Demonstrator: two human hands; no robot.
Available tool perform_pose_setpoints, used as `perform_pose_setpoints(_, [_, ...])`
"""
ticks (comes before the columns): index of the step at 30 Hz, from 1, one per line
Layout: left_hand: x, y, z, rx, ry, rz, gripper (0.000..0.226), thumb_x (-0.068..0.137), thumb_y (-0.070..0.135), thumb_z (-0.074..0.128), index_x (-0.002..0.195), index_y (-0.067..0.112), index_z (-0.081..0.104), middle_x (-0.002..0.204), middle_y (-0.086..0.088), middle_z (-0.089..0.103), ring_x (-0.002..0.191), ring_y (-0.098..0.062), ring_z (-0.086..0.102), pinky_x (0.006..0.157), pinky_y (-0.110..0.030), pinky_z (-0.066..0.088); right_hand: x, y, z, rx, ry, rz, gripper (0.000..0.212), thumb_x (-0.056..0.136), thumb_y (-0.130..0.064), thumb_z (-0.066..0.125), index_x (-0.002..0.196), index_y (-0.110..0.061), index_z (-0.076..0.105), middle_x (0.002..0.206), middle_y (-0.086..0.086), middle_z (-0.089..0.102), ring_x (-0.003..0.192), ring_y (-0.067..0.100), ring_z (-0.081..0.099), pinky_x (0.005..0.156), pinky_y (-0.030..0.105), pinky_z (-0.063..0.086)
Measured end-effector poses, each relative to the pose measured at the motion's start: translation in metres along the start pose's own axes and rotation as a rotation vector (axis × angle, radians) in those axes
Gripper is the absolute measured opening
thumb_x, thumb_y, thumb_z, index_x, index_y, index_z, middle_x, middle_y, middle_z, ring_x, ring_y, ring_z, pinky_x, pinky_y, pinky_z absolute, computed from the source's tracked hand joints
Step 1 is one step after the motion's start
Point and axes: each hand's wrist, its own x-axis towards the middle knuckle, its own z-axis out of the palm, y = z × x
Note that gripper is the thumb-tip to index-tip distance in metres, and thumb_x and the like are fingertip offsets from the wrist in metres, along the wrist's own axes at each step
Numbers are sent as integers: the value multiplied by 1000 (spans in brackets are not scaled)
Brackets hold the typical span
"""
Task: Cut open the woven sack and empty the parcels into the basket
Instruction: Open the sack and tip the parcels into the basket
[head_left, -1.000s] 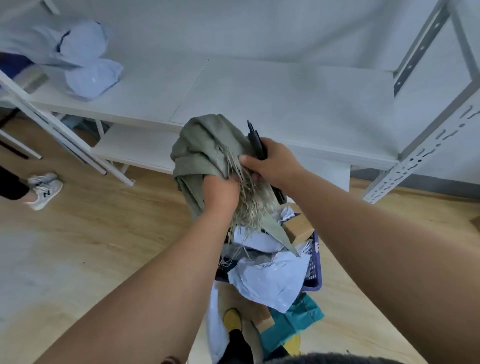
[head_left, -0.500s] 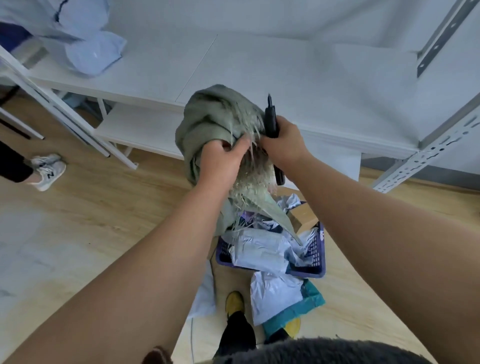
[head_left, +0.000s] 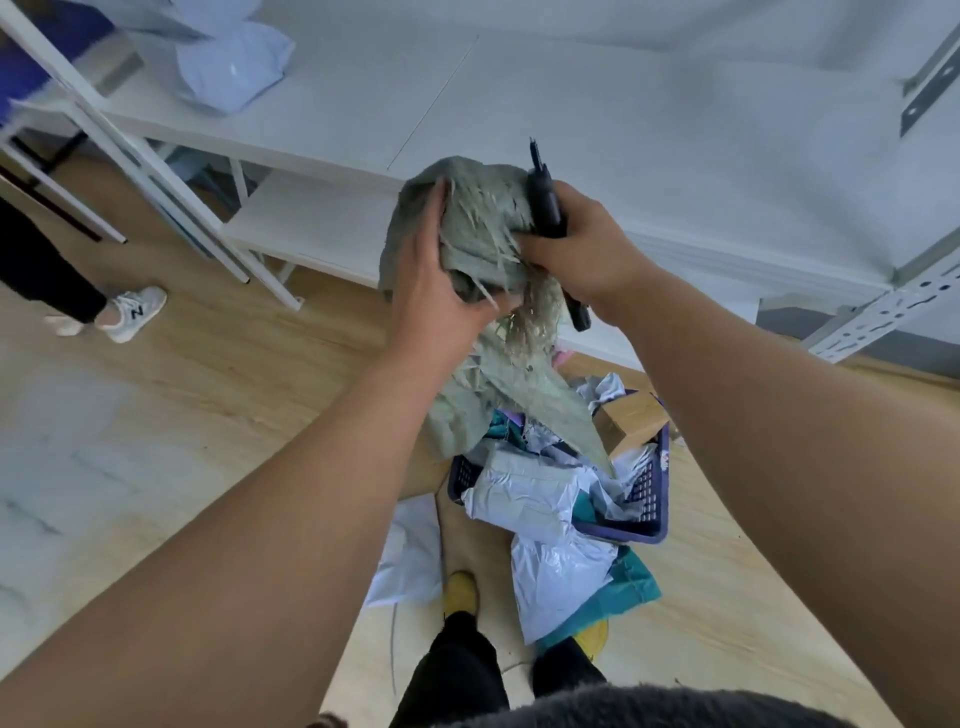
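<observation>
Both hands (head_left: 441, 280) bunch the sack (head_left: 478, 218) (frayed) above the basket (head_left: 652, 499).

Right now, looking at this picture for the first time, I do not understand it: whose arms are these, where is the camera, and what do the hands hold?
There is no machine here. A person wears a camera on the head, so you look down along their two bare arms.

The left hand grips a bunched green woven sack, lifted above a purple basket on the wooden floor. The right hand holds the sack too, together with a black cutting tool.

The basket is full of grey plastic parcels and a cardboard box. More parcels lie on the floor beside it. Behind stands a white shelf, and another person's shoe shows at the left.
</observation>
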Motion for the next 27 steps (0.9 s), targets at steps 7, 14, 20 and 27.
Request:
perform_pose_setpoints(7, [0,-18,16,-158,96,-103,55,75,12,74,124,20,50,99,23,53,103,-17,60,88,-32,49,-22,17,12,30,-28,134,25,85,-2,64,97,-23,61,85,-6,66,81,14,65,82,34,53])
perform_pose_setpoints(14, [19,-73,-59,40,288,-168,39,83,-5,53,104,28,53,100,10,40,83,2,46,75,-1,32,-30,32,69,183,15,230,45,86,-5,64,125,-26,58,131,0,55,109,24,64,88,33,54])
perform_pose_setpoints(20, [27,-91,-133,-303,422,-112,31,79,4,55,80,34,49,91,12,48,79,-2,50,73,-11,39,-30,19,139,267,-28,259,41,90,-3,58,127,-20,57,121,1,65,99,19,68,88,32,53])
perform_pose_setpoints(27, [34,-102,-189,-563,496,-61,18,68,9,71,68,24,60,91,-8,50,81,-17,56,69,-30,47,-32,12,180,259,20,288,39,91,0,54,126,-16,58,117,4,67,91,19,69,75,24,52])
